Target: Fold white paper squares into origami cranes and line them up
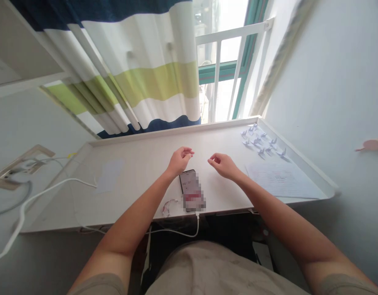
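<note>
My left hand [179,159] hovers over the white desk [139,164], fingers curled loosely with the tips pinched together. My right hand [223,164] hovers beside it, a short gap between them, its fingers also curled in. I cannot make out anything held in either hand. A phone [191,191] lies flat on the desk just below my left wrist, with a white cable [189,234] plugged into its near end.
Several small folded paper cranes [262,143] sit at the desk's far right. A printed sheet [281,180] lies near the right edge. A pale sheet [110,175] lies at left. A small crumpled scrap [168,207] sits beside the phone. Striped curtain [139,78] and window behind.
</note>
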`<state>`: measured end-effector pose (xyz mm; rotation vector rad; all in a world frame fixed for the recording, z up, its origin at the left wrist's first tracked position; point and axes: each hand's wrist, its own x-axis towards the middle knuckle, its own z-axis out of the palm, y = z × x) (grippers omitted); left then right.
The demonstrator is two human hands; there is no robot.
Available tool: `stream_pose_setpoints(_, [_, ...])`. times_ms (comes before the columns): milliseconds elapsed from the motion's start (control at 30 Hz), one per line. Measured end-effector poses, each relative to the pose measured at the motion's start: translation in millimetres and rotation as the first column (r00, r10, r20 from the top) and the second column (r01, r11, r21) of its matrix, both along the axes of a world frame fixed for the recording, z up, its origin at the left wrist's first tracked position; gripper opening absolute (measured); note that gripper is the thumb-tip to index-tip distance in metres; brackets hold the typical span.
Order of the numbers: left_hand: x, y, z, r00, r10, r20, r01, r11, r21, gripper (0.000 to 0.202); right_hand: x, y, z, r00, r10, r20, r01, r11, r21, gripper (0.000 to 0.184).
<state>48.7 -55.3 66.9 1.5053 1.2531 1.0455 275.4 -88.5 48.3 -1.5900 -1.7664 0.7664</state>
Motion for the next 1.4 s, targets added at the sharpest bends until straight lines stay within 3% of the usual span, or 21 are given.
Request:
stream_pose_setpoints(67, [-41, -25, -10.4, 0.989, 0.130, -0.067, -0.128, 0.991, 0.039, 0.017, -30, 2, -3.4, 0.997, 0.080, -0.005, -0.080, 0.997, 0.000, 0.018])
stream_pose_setpoints(133, [-72, -51, -22.8, 0.975, 0.173, -0.136, -0.167, 0.984, 0.061, 0.017, -57, 0, -10.0, 0.993, 0.119, -0.018, -0.119, 0.992, 0.031, 0.017])
stream_pose_setpoints(233, [-101, -82, -41.7, 0.963, 0.172, -0.205, -0.155, 0.983, 0.099, 0.019, -84, -6, -24.1, 0.979, 0.200, -0.035, -0.192, 0.968, 0.161, 0.019])
stream_pose_setpoints(300, [-109, -94, -53.2, 0.958, 0.135, -0.252, -0.109, 0.987, 0.115, 0.021, -91, -9, -33.7, 0.949, 0.314, -0.030, -0.296, 0.920, 0.256, 0.024])
stream_pose_setpoints(367, [-112, -100, -62.3, 0.944, 0.098, -0.315, -0.052, 0.987, 0.150, 0.024, -88, -9, -41.4, 0.900, 0.434, 0.041, -0.423, 0.848, 0.319, 0.030])
stream_pose_setpoints(433, [-110, -100, -67.9, 0.919, 0.048, -0.391, 0.024, 0.984, 0.177, 0.031, -79, -8, -46.8, 0.878, 0.471, 0.090, -0.473, 0.818, 0.328, 0.037])
stream_pose_setpoints(633, [-100, -92, -64.9, 0.856, -0.087, -0.509, 0.188, 0.971, 0.150, 0.046, -44, 3, -53.1, 0.846, 0.526, 0.091, -0.532, 0.814, 0.235, 0.042])
stream_pose_setpoints(767, [-100, -89, -62.2, 0.855, -0.095, -0.510, 0.188, 0.973, 0.135, 0.055, -42, 9, -54.1, 0.818, 0.571, 0.068, -0.575, 0.807, 0.138, 0.075])
stream_pose_setpoints(933, [-100, -88, -64.1, 0.820, -0.108, -0.562, 0.239, 0.957, 0.165, 0.053, -56, 20, -53.3, 0.887, 0.456, -0.080, -0.448, 0.889, 0.097, 0.052])
stream_pose_setpoints(1067, [-98, -86, -64.3, 0.760, -0.119, -0.639, 0.297, 0.938, 0.178, 0.048, -59, 27, -54.8, 0.911, 0.324, -0.256, -0.315, 0.946, 0.075, 0.054])
stream_pose_setpoints(1400, [-90, -80, -65.4, 0.680, -0.093, -0.727, 0.329, 0.925, 0.189, 0.053, -50, 26, -54.6, 0.891, 0.395, -0.224, -0.386, 0.918, 0.088, 0.039])
